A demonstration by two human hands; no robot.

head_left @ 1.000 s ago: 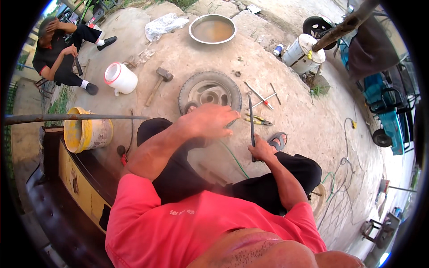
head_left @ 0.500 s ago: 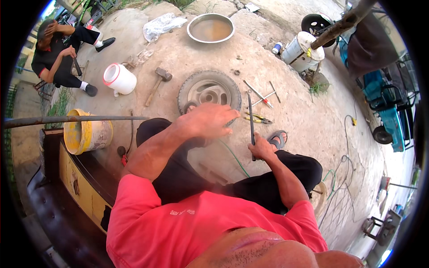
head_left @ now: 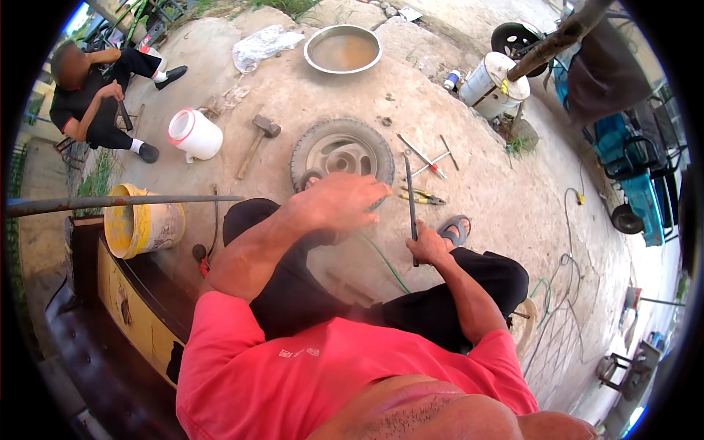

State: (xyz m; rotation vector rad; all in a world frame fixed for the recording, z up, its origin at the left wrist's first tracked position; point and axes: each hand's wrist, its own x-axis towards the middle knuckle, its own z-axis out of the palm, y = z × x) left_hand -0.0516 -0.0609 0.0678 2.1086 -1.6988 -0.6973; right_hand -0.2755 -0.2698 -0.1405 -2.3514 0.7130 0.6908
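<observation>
A wheel with a black tyre [head_left: 342, 160] lies flat on the ground in front of me, its metal rim facing up. My left hand [head_left: 342, 202] is over the wheel's near edge, fingers stretched out to the right, palm down. I cannot tell whether it touches the tyre. Toes of my left foot show at the tyre's left side. In my right hand [head_left: 429, 243] is a long dark pry bar [head_left: 411, 194], gripped near its lower end and pointing away from me, just right of the wheel. Close by lie yellow-handled pliers [head_left: 422, 196] and a cross-shaped wheel wrench [head_left: 427, 160].
A sledgehammer [head_left: 265, 127] and a white bucket [head_left: 196, 135] are left of the wheel. Farther off stands a metal basin [head_left: 343, 70] of brownish water. A yellow-rimmed bucket [head_left: 163, 226] is near my left side. Another person [head_left: 84, 110] sits far left. A green hose [head_left: 387, 262] runs beneath me.
The whole view has shifted slightly. My left hand stays over the wheel's near edge with little movement, and my right hand still holds the pry bar in about the same place.
</observation>
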